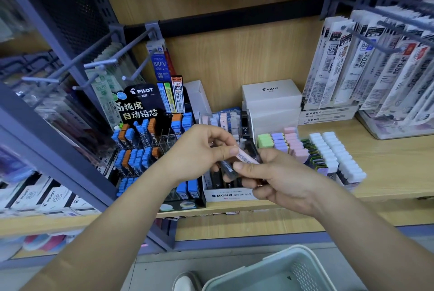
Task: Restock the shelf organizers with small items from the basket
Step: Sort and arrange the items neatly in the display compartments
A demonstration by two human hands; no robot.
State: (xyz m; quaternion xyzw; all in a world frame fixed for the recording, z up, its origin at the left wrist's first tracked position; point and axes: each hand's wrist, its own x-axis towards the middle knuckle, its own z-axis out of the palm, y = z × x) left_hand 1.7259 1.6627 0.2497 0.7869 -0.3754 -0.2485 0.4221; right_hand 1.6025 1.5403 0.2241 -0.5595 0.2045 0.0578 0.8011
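Left hand [199, 152]: we pinch the pink lead case [247, 158] with thumb and forefinger.
Right hand [277, 178]: we grip dark lead cases [227, 166], perhaps the pink one too.
Place: above the MONO box [231, 195], mid-shelf.
Basket [258, 265]: near right.

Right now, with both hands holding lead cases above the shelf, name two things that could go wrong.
1. The left hand pinches the pink lead case while the right hand grips a dark case. Either could slip during the handover and miss the basket below.
2. The pastel rows stand close beside the hands, so a nudge could topple them.
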